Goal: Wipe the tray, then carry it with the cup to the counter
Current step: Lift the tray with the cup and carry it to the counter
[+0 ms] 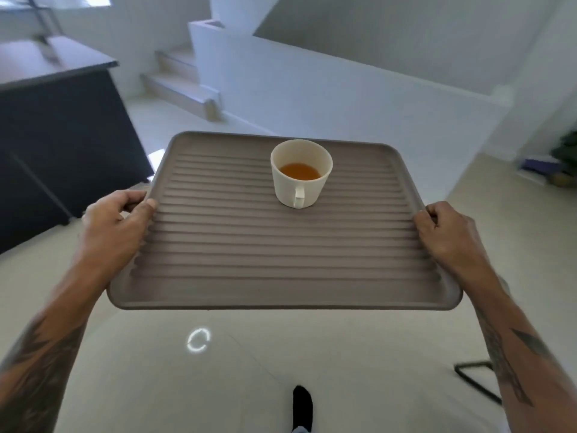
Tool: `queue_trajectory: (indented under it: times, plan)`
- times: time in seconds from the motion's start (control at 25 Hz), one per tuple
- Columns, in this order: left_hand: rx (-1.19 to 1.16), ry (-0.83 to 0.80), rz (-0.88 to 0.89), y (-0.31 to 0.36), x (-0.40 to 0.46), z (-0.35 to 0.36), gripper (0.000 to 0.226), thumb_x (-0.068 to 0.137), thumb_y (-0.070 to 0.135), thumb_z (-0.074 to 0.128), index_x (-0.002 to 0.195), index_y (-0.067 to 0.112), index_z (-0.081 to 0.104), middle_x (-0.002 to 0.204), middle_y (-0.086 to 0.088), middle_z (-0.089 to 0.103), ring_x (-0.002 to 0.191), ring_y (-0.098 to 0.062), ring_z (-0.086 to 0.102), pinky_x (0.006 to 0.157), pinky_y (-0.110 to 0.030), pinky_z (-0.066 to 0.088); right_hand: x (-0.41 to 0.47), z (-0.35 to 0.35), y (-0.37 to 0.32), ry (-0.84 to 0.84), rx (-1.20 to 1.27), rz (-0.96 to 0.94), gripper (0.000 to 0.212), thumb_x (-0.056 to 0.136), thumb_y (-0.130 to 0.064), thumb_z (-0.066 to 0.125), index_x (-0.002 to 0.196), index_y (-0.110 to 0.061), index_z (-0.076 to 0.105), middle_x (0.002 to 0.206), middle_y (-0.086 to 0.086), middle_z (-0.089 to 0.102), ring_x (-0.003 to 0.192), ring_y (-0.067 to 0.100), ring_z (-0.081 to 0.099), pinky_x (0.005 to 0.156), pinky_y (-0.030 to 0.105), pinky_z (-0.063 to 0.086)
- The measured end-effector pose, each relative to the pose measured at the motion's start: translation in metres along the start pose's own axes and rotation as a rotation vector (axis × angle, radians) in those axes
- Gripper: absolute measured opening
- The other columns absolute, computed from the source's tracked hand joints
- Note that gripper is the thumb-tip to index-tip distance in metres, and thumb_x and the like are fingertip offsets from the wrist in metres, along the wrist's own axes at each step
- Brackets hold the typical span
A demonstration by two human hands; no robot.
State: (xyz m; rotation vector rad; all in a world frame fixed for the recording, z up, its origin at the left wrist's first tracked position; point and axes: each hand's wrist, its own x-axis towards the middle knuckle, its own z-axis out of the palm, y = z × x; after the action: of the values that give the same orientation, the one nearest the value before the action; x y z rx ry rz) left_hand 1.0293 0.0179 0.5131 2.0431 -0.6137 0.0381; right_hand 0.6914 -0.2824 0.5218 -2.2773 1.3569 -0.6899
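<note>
A grey-brown ribbed tray (249, 245) is held level in the air in front of me, above the floor. My left hand (115, 223) grips its left rim with the thumb on top. Its right rim is gripped the same way by my right hand (449, 235). A cream cup (301, 182) stands upright on the far half of the tray, a little right of centre, handle facing me. It holds an orange-brown liquid, about a third full.
A dark counter (53, 76) with a dark cabinet base stands to the left. Pale steps (178, 79) and a white half wall (343, 98) lie ahead. A black metal frame (474, 382) sits on the floor at lower right. My foot in a black sock (302, 404) is below.
</note>
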Motion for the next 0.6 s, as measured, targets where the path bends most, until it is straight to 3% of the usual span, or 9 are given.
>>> queue_trajectory:
  times: [0.12, 0.24, 0.36, 0.48, 0.6]
  plan:
    - [0.042, 0.136, -0.115, -0.026, 0.03, -0.017, 0.009, 0.093, 0.032, 0.062, 0.1, 0.033, 0.067, 0.083, 0.017, 0.066, 0.072, 0.001, 0.063, 0.062, -0.017, 0.045, 0.079, 0.051, -0.049, -0.103, 0.048, -0.146, 0.023, 0.095, -0.028, 0.048, 0.089, -0.007, 0.057, 0.072, -0.001, 0.055, 0.064, 0.015, 0.049, 0.057, 0.031, 0.033]
    - [0.041, 0.241, -0.192, -0.047, 0.053, -0.03, 0.014, 0.094, 0.032, 0.062, 0.105, 0.029, 0.069, 0.09, 0.006, 0.071, 0.081, -0.016, 0.068, 0.074, -0.031, 0.054, 0.147, 0.098, -0.105, -0.172, 0.091, -0.286, 0.023, 0.096, -0.027, 0.049, 0.087, -0.008, 0.056, 0.069, -0.003, 0.055, 0.062, 0.006, 0.049, 0.052, 0.027, 0.034]
    - [0.065, 0.34, -0.272, -0.061, 0.073, -0.048, 0.014, 0.095, 0.031, 0.061, 0.106, 0.027, 0.069, 0.094, 0.0, 0.072, 0.086, -0.022, 0.069, 0.077, -0.037, 0.055, 0.197, 0.151, -0.163, -0.272, 0.115, -0.409, 0.022, 0.096, -0.027, 0.049, 0.089, -0.007, 0.056, 0.071, -0.001, 0.056, 0.062, 0.008, 0.049, 0.052, 0.027, 0.034]
    - [0.108, 0.442, -0.346, -0.081, 0.097, -0.069, 0.015, 0.096, 0.029, 0.06, 0.107, 0.024, 0.069, 0.096, -0.005, 0.072, 0.088, -0.027, 0.069, 0.083, -0.045, 0.056, 0.235, 0.213, -0.226, -0.372, 0.141, -0.504, 0.022, 0.097, -0.026, 0.048, 0.092, -0.007, 0.057, 0.08, 0.008, 0.06, 0.07, 0.023, 0.053, 0.063, 0.031, 0.036]
    - [0.134, 0.511, -0.386, -0.111, 0.128, -0.097, 0.023, 0.097, 0.027, 0.059, 0.114, 0.017, 0.07, 0.097, -0.002, 0.07, 0.088, -0.023, 0.067, 0.08, -0.039, 0.053, 0.257, 0.277, -0.294, -0.435, 0.174, -0.549, 0.022, 0.096, -0.028, 0.049, 0.093, -0.008, 0.058, 0.083, 0.009, 0.061, 0.075, 0.025, 0.054, 0.068, 0.03, 0.037]
